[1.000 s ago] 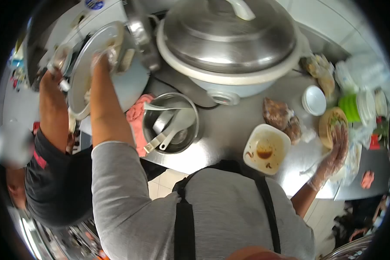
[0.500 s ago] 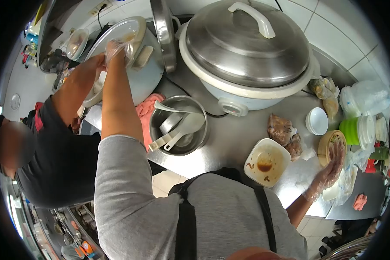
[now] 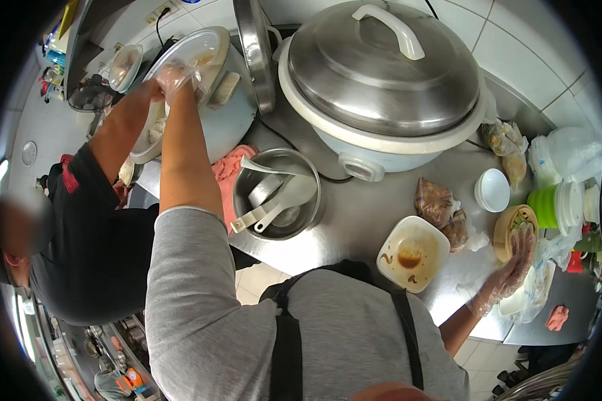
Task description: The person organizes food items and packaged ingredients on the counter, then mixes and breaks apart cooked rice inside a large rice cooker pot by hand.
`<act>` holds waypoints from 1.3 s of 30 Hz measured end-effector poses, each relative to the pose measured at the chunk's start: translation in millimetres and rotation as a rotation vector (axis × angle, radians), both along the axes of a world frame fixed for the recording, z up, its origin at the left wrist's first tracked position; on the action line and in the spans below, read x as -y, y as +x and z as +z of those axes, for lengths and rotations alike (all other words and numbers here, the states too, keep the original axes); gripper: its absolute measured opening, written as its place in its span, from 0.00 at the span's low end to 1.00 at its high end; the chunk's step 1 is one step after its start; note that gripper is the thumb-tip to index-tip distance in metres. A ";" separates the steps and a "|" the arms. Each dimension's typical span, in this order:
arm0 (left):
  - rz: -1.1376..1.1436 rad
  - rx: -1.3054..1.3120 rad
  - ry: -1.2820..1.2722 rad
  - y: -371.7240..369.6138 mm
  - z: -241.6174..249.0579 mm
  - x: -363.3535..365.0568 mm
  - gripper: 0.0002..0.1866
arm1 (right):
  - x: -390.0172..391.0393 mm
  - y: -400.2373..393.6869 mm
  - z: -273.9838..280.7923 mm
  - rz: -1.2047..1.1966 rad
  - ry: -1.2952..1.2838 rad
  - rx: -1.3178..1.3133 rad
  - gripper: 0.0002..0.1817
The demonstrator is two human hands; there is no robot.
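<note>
My left hand (image 3: 179, 77), in a clear plastic glove, reaches over the open rice cooker (image 3: 229, 127) at the upper left. Its fingers point away and down, so what they hold, if anything, is hidden. White rice (image 3: 156, 129) shows inside the cooker near my wrist. Right beside my hand is a co-worker's forearm (image 3: 122, 120), reaching to the same spot. On the right, my gloved right hand (image 3: 515, 264) has its fingers stretched out at the near rim of a round wooden container (image 3: 505, 237), with something green inside.
A large lidded cooker (image 3: 381, 73) stands at the back. In front are a metal pot (image 3: 318, 200) with rice paddles, a pink cloth (image 3: 229, 174), a sauce-stained white dish (image 3: 431, 264), bagged brown food (image 3: 435, 200) and a white bowl (image 3: 492, 190). Green cups (image 3: 543, 206) stand far right.
My left hand has turned slightly over the rice cooker, and more rice shows beside the wrist. The co-worker's arm has shifted a little. My right hand stays by the wooden container.
</note>
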State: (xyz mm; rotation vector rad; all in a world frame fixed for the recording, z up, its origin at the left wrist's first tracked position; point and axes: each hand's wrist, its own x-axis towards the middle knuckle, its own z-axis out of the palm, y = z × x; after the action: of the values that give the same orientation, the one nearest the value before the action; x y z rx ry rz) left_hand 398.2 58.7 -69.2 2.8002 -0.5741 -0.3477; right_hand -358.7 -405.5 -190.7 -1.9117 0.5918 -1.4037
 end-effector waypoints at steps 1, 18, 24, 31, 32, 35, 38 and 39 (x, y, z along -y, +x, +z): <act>-0.106 -0.594 -0.646 9.3 9.8 -27.3 0.13 | 0.1 -1.3 -0.9 0.001 0.003 -0.001 0.25; 0.002 1.258 0.064 -60.5 -4.6 86.5 0.15 | 4.7 -15.3 7.3 -0.139 -0.068 -0.001 0.21; -0.024 0.667 -1.000 -278.2 19.7 171.8 0.16 | 2.9 -22.5 -0.3 -0.060 0.044 0.047 0.21; -0.142 0.733 -0.824 -420.9 -11.9 166.3 0.13 | -2.5 -19.4 -16.7 0.166 0.310 0.062 0.44; -0.157 0.721 -0.834 -432.4 -23.9 164.3 0.13 | -1.3 -17.8 -15.5 0.279 0.586 0.184 0.34; -0.275 0.614 -0.917 -455.0 -37.5 159.7 0.10 | -3.1 -10.2 -20.5 -0.019 0.233 -0.645 0.16; -0.486 0.802 -0.469 -469.7 -26.3 154.6 0.09 | 3.3 -3.5 -38.6 0.020 -0.019 -0.739 0.15; -0.491 0.804 -0.475 -473.3 -25.2 155.2 0.09 | 4.4 0.5 -35.9 0.012 -0.020 -0.737 0.15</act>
State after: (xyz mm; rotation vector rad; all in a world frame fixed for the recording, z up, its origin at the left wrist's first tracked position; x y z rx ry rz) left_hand -75.1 -96.4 -94.4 2.2120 -1.3055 0.7725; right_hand -358.2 -409.9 -226.6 -2.4308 0.8951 -0.6558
